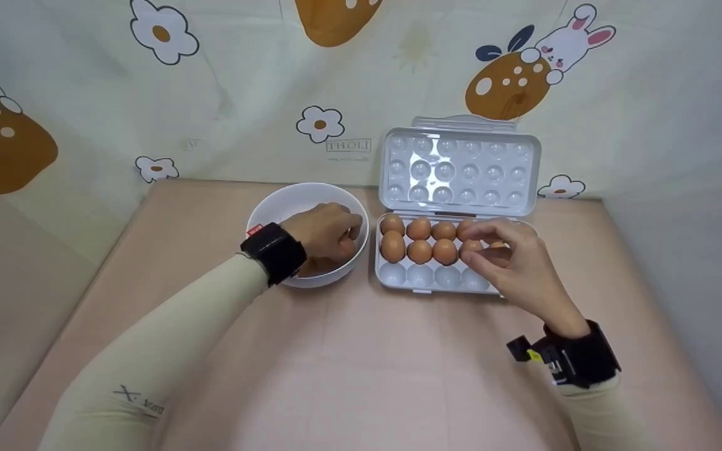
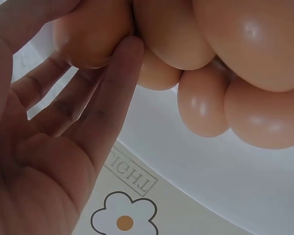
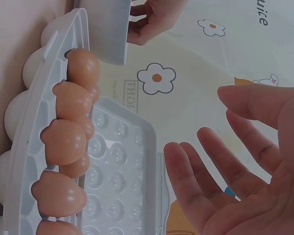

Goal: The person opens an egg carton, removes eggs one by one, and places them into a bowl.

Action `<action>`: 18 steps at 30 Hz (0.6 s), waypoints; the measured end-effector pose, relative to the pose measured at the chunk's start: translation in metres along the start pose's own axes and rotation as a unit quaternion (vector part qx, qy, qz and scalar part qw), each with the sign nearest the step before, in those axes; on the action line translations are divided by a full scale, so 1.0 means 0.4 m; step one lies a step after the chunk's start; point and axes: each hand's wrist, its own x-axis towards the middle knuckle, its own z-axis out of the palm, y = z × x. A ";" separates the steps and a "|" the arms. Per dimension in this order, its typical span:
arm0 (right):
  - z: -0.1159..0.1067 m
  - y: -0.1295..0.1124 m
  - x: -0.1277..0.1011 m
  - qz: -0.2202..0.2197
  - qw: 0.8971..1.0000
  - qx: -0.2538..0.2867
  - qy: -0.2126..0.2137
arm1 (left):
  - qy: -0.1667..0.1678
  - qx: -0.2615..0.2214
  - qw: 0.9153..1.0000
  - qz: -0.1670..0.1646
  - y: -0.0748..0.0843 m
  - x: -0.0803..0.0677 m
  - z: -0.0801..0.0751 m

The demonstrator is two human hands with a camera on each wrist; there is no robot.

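Because the white bowl (image 1: 306,207) sits near the table's far edge, just left of the egg tray (image 1: 398,275), each hand has its own container. The left hand (image 1: 326,230) dips into the bowl, its fingers curled round one brown egg (image 2: 90,36) among several others. The right hand (image 1: 514,263) hovers over the tray's right end beside the filled rows; its grip is loose, fingers spread and holding nothing. The tray's lid (image 1: 461,166) stands open against the backdrop.
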 end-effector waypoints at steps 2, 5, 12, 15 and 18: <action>0.001 0.001 0.000 0.000 1.000 -0.001 -0.001 | 0.001 0.001 1.000 0.002 -0.002 0.001 0.002; 0.002 0.002 0.000 0.000 1.000 -0.004 -0.004 | 0.001 0.004 1.000 0.003 -0.005 0.002 0.005; 0.000 0.002 -0.001 0.004 1.000 -0.011 -0.004 | -0.003 0.003 1.000 0.000 -0.010 -0.001 0.005; 0.001 0.003 -0.001 -0.004 1.000 -0.003 -0.002 | -0.003 0.006 1.000 0.003 -0.010 -0.007 0.003; 0.001 0.006 -0.001 -0.013 1.000 0.004 -0.001 | -0.010 0.004 1.000 -0.006 -0.007 -0.012 -0.006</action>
